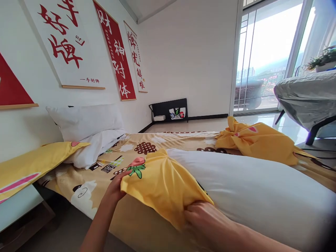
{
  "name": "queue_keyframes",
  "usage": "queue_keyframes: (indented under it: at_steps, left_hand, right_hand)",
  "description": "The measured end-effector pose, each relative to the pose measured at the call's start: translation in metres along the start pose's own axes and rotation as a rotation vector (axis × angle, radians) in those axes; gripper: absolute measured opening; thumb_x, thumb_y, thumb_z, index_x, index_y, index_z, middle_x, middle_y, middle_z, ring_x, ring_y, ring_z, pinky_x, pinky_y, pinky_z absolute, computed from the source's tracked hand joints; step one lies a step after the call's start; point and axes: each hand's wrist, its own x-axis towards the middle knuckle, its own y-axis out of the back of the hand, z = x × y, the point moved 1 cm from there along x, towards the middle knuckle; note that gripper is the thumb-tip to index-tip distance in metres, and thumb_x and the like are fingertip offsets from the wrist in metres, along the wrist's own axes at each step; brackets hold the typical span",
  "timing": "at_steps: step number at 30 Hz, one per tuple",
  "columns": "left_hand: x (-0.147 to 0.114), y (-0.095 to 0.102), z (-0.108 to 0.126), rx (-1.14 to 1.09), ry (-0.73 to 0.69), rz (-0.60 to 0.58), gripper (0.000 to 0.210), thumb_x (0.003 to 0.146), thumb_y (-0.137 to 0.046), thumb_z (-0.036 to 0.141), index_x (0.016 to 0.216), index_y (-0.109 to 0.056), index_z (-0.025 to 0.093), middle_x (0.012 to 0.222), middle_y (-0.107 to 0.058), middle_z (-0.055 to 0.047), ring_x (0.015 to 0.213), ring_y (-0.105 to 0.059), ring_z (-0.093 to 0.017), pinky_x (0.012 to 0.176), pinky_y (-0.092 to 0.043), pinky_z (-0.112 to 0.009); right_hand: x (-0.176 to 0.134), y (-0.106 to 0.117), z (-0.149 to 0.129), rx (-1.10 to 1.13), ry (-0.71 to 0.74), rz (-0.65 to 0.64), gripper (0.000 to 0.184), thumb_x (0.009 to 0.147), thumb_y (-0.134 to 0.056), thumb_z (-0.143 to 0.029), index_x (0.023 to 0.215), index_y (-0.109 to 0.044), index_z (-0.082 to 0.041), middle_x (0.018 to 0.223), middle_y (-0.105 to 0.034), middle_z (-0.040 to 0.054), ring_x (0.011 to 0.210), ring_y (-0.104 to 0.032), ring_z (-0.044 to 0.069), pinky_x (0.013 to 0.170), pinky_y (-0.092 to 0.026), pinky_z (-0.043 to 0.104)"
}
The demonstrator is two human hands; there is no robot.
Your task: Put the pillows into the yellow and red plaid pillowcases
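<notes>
A yellow pillowcase (162, 182) with a red-and-green print at one corner covers the left end of a long white pillow (252, 182). My left hand (117, 187) grips the case at its printed corner, thumb on top. My right hand (201, 215) is closed on the near edge of the case, close to where the white pillow comes out; its fingertips are partly hidden in the cloth. Most of the pillow lies bare, stretching to the right along the bed (99, 192), which has a tan sheet with sheep and tree prints.
Another bunched yellow cloth (265, 140) lies at the bed's far right. White pillows (89, 120) lean by the wall, beside a yellow pillow (39, 164) over a bedside table (21, 203). A covered table (307, 91) stands right, near the glass door (265, 59).
</notes>
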Motion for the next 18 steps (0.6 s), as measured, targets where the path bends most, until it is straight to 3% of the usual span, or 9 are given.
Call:
queue_keyframes:
  at_steps: [3, 5, 7, 9, 13, 15, 18]
  left_hand:
    - [-0.009, 0.043, -0.014, 0.316, 0.079, -0.055, 0.024, 0.074, -0.069, 0.024, 0.095, -0.072, 0.012, 0.089, -0.075, -0.012, 0.086, -0.070, -0.029, 0.077, -0.053, -0.036]
    - [-0.013, 0.059, -0.015, 0.566, 0.108, -0.140, 0.026, 0.070, -0.074, 0.028, 0.090, -0.073, 0.011, 0.090, -0.074, -0.012, 0.089, -0.068, -0.030, 0.080, -0.051, -0.035]
    - [-0.017, 0.062, -0.011, 0.828, 0.127, -0.168, 0.024, 0.067, -0.075, 0.027, 0.087, -0.073, 0.014, 0.089, -0.074, -0.008, 0.093, -0.065, -0.029, 0.081, -0.048, -0.033]
    - [-0.016, 0.053, -0.003, 0.966, 0.098, -0.155, 0.026, 0.064, -0.076, 0.023, 0.089, -0.072, 0.017, 0.090, -0.073, -0.004, 0.096, -0.063, -0.028, 0.080, -0.047, -0.031]
    - [-0.002, 0.019, 0.000, 0.804, 0.016, -0.192, 0.035, 0.071, -0.072, 0.037, 0.103, -0.066, 0.022, 0.101, -0.071, -0.004, 0.102, -0.061, -0.022, 0.083, -0.047, -0.027]
    - [0.010, 0.005, -0.009, 0.782, 0.039, -0.158, 0.035, 0.071, -0.072, 0.047, 0.092, -0.067, 0.020, 0.092, -0.071, -0.004, 0.090, -0.064, -0.020, 0.075, -0.048, -0.025]
    - [0.024, -0.010, -0.027, 0.820, 0.069, -0.117, 0.033, 0.057, -0.081, 0.042, 0.073, -0.068, 0.017, 0.076, -0.071, -0.003, 0.073, -0.064, -0.019, 0.065, -0.048, -0.025]
  right_hand:
    - [-0.003, 0.030, 0.028, 0.182, -0.323, 0.095, 0.025, 0.092, -0.047, -0.028, 0.070, -0.057, -0.022, 0.071, -0.067, 0.0001, 0.060, -0.058, 0.013, 0.053, -0.033, 0.026]
    - [-0.002, 0.043, 0.043, 0.125, -0.524, 0.020, 0.031, 0.094, -0.043, -0.036, 0.069, -0.056, -0.021, 0.072, -0.067, 0.0040, 0.063, -0.060, 0.017, 0.054, -0.029, 0.028]
    - [0.001, 0.046, 0.049, 0.107, -0.592, -0.118, 0.038, 0.093, -0.043, -0.042, 0.066, -0.056, -0.020, 0.072, -0.068, 0.0074, 0.065, -0.061, 0.021, 0.054, -0.027, 0.029]
    - [0.004, 0.041, 0.044, 0.164, -0.554, -0.224, 0.040, 0.091, -0.044, -0.046, 0.064, -0.058, -0.020, 0.073, -0.068, 0.0092, 0.068, -0.063, 0.024, 0.056, -0.029, 0.030]
    - [0.009, 0.028, 0.018, 0.266, -0.464, -0.285, 0.026, 0.086, -0.049, -0.037, 0.077, -0.064, -0.018, 0.088, -0.069, 0.0134, 0.085, -0.064, 0.029, 0.071, -0.042, 0.036]
    - [0.010, 0.025, 0.009, 0.345, -0.434, -0.266, 0.015, 0.078, -0.056, -0.027, 0.083, -0.064, -0.015, 0.099, -0.067, 0.0147, 0.097, -0.061, 0.030, 0.083, -0.043, 0.039]
    - [0.010, 0.026, 0.008, 0.691, -0.429, -0.223, 0.019, 0.071, -0.058, -0.021, 0.088, -0.064, -0.016, 0.104, -0.066, 0.0099, 0.100, -0.059, 0.027, 0.087, -0.045, 0.038]
